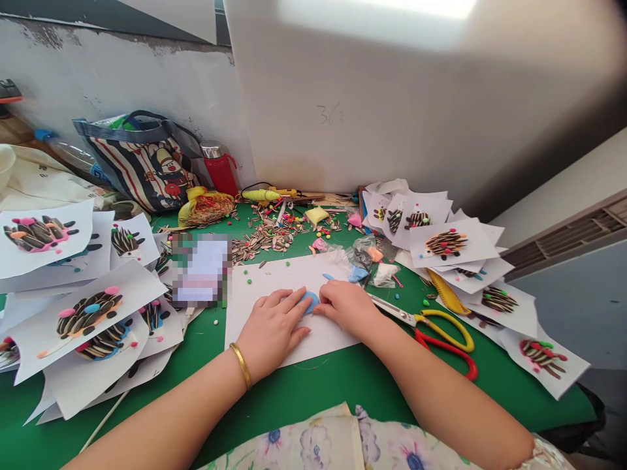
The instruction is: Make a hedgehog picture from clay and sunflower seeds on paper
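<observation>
- a flattened piece of blue modelling clay [309, 301] lies on a white paper sheet [274, 307], mostly covered by the fingers, so its long axis cannot be told.
- the left hand [272, 326], nearer the scene's left, has its fingers [289, 305] extended and close together, lying on the clay's left side without closing round it.
- the right hand [347, 308] is touching the clay from the right, its fingers curved down; whether they pinch it is hidden.
- just far of the fingertips, a small blue clay scrap [327, 277] lies on the sheet.
- to the far right of the sheet, clear plastic bags [363, 256] hold blue, orange and white clay.
- at far centre, a yellow plastic bag [206, 206] holds sunflower seeds, and more seeds [264, 239] are scattered on the green mat [313, 385].
- right of the right hand lie scissors [441, 336] with red and yellow handles.
- on both sides, paper sheets [448, 243] show seed-and-clay hedgehogs.
</observation>
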Motion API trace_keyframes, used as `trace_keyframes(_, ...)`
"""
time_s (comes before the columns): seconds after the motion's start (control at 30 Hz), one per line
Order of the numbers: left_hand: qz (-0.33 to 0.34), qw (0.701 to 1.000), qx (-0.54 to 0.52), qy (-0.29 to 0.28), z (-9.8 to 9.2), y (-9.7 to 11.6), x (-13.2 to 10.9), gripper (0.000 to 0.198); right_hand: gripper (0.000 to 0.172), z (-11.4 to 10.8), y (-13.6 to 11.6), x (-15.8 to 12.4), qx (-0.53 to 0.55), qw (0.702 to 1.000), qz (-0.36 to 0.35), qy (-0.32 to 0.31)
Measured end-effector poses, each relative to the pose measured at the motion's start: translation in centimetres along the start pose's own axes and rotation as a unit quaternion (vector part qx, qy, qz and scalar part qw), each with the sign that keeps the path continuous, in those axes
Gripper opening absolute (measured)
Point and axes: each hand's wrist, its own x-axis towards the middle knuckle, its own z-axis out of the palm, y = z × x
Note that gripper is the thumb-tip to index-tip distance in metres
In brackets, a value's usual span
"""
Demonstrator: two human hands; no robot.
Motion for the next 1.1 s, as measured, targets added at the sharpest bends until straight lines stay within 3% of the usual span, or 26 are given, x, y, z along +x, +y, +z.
trace_keyframes(0.27,0.014,1.000,-0.013,-0.011,-0.4,-0.2,-0.1,0.041,0.015,-0.8,1.0,-0.4,0.076,0.997,-0.008,-0.029)
trace_keyframes(0.6,0.028,1.000,-0.005,-0.011,-0.4,-0.2,-0.1,0.046,0.024,-0.3,0.2,0.3,0.013,0.999,0.030,-0.014)
trace_keyframes(0.8,0.021,1.000,0.000,-0.021,-0.5,-0.2,-0.2,0.050,0.013,-1.4,0.8,-0.8,0.060,0.998,0.002,-0.035)
trace_keyframes(0.97,0.019,1.000,0.002,-0.016,-0.4,-0.2,-0.3,0.050,0.052,-2.9,0.5,-3.3,0.044,0.993,-0.086,-0.064)
trace_keyframes(1.1,0.018,1.000,0.005,-0.024,-0.4,-0.2,-0.3,0.050,0.064,-2.5,-0.7,-4.6,0.005,0.994,-0.092,-0.053)
